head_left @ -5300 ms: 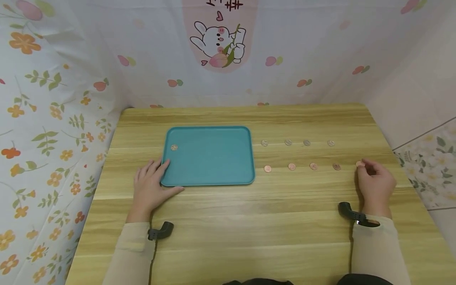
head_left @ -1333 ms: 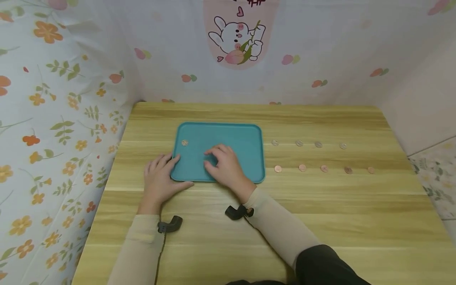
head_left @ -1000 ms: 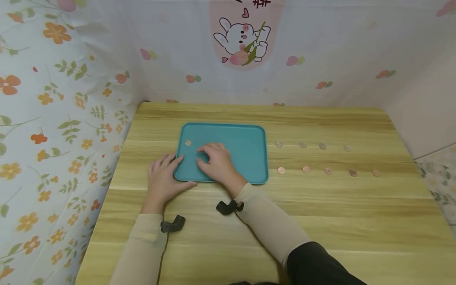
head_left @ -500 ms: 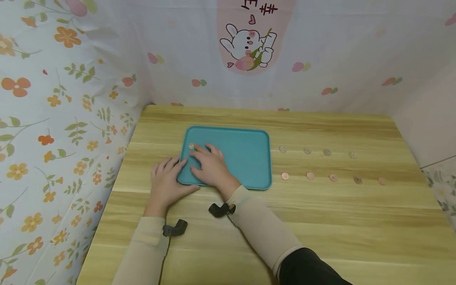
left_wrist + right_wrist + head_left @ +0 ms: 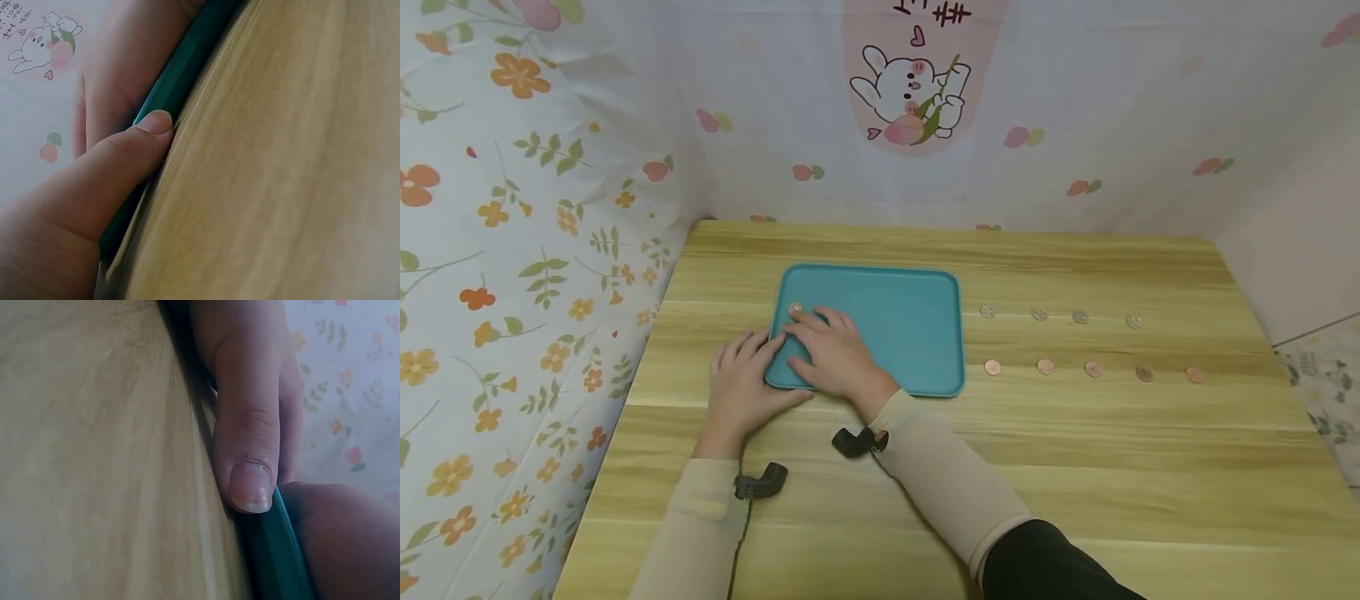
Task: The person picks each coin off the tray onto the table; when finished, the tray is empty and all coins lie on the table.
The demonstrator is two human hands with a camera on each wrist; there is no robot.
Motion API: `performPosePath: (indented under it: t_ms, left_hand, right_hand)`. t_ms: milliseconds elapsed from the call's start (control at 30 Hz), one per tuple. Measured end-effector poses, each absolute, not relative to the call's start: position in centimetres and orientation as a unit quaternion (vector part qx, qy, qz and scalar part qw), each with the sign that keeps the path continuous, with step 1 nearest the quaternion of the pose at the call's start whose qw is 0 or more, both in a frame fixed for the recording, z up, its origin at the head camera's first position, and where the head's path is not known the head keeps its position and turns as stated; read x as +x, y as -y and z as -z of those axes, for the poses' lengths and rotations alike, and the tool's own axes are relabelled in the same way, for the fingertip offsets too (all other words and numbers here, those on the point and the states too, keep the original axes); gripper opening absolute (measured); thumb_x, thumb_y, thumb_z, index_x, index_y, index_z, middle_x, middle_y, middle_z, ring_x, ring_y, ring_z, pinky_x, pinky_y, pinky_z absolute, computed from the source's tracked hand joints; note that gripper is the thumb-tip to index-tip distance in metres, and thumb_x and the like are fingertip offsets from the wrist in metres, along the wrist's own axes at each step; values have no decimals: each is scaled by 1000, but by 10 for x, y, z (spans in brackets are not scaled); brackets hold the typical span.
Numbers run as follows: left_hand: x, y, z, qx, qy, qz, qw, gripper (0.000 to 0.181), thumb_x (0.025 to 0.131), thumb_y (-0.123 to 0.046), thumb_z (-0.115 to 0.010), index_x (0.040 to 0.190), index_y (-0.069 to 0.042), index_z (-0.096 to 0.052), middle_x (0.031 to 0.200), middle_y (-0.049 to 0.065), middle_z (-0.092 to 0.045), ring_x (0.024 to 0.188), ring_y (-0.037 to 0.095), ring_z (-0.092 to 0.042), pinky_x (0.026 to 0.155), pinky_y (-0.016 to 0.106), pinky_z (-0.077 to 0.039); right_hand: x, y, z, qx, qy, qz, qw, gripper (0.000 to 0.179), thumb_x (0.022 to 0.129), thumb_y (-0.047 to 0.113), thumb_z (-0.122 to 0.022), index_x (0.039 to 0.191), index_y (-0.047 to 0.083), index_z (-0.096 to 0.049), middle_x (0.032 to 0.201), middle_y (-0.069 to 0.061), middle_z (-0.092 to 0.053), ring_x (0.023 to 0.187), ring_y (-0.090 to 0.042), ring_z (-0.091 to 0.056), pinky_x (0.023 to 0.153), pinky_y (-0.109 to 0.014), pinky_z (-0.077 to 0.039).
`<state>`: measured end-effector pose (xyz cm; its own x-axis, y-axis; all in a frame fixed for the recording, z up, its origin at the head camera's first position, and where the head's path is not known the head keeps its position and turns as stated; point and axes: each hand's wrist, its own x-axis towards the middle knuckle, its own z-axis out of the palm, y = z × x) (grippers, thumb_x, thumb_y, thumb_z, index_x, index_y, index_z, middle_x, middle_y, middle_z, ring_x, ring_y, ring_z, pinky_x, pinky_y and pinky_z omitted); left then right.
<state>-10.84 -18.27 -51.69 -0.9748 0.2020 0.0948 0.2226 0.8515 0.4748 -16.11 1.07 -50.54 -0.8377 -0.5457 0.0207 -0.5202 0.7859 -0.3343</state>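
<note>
A teal tray (image 5: 895, 333) lies on the wooden table, with one coin (image 5: 795, 307) near its left side. My left hand (image 5: 745, 385) rests at the tray's front left corner. Its thumb (image 5: 109, 165) lies straight against the front rim, its other fingers along the left side. Over the tray's left part is my right hand (image 5: 833, 354), fingers loosely extended. One fingertip lies at the coin's lower edge; whether it touches cannot be told. In the right wrist view the right thumb (image 5: 250, 450) is at the tray's rim. No held object shows in either hand.
Right of the tray lie two rows of coins: several silver ones, such as this silver coin (image 5: 1039, 313), behind several copper ones, such as this copper coin (image 5: 1045, 367). A patterned cloth (image 5: 1060, 100) hangs behind the table (image 5: 1075, 483).
From the far-right copper coin, my right hand has come left over the tray, then closer to the coin on it. That copper coin stays on the table. My left hand keeps its place.
</note>
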Motion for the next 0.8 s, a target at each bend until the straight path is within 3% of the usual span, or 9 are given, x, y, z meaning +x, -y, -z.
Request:
performPosePath:
  t_ms: [133, 233, 400, 567, 800]
  left_hand:
    - [-107, 185, 517, -108, 960, 256, 32, 106, 72, -63, -92, 156, -11, -56, 164, 16, -46, 151, 46, -32, 120, 71, -15]
    - [-107, 185, 517, -111, 959, 261, 30, 106, 72, -62, -93, 157, -11, -56, 164, 16, -46, 151, 47, -32, 120, 72, -15]
    - [-110, 182, 517, -118, 958, 260, 21, 107, 71, -63, -93, 158, -12, -55, 166, 14, -44, 153, 46, -30, 121, 70, -13]
    - [-110, 182, 515, -117, 958, 259, 23, 107, 71, -60, -95, 157, -11, -55, 165, 16, -44, 152, 46, -30, 121, 71, -13]
    - [-109, 181, 516, -117, 959, 256, 23, 107, 71, -61, -94, 157, -11, -55, 165, 15, -45, 152, 45, -30, 121, 70, -14]
  right_hand:
    - [-161, -11, 509, -264, -941, 211, -19, 38, 106, 37, -64, 140, 23, -69, 147, -1, -59, 144, -27, -44, 122, -47, -32]
    - [-159, -13, 510, -217, -943, 245, -54, 33, 104, 30, -67, 134, 19, -73, 136, -5, -62, 134, -30, -49, 114, -50, -38]
    - [-156, -17, 509, -133, -959, 238, -79, 35, 103, 29, -70, 135, 17, -74, 144, -10, -58, 134, -33, -48, 109, -52, -41]
    - [-155, -17, 509, -122, -959, 241, -86, 25, 104, 28, -70, 127, 22, -79, 147, -11, -58, 137, -35, -46, 109, -52, -41]
    - [-156, -15, 508, -120, -963, 237, -49, 28, 107, 40, -66, 131, 31, -77, 156, -13, -51, 143, -37, -40, 113, -54, -36]
